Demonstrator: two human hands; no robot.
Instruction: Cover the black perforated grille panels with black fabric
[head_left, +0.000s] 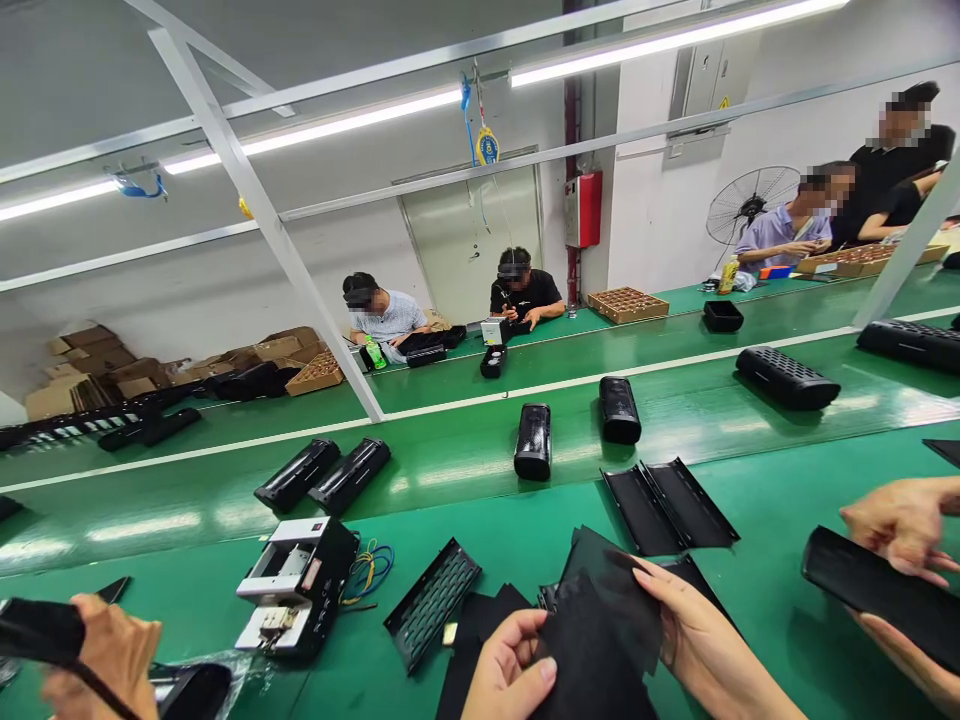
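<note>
As the action sits right over the green conveyor belt (172, 610), the left hand (510, 668) pinches a thin black sheet (600, 625) between thumb and fingers, while the right hand (701, 635) grips the sheet's other side, fingertips pressed onto it. The sheet is up off the belt, right over a loose pile of dark sheets (480, 630). Just to the left lies a perforated black grille panel (431, 605), and just ahead two black trough-shaped casing halves (667, 505) sit side by side, hollow sides up. Further left, there's an opened white-and-black electronic unit (296, 590) with blue and yellow wires (367, 572) spilling beside it. Over on the right, a co-worker's hand (904, 525) is clasping a long black housing (877, 590), and at the far left another co-worker's hand (105, 660) wraps around a black piece (41, 630). On the next belt up, black cylindrical housings (532, 442) stand and lie well apart, and further back two seated workers (525, 290) bend over the bench near a wooden tray (628, 305)
</note>
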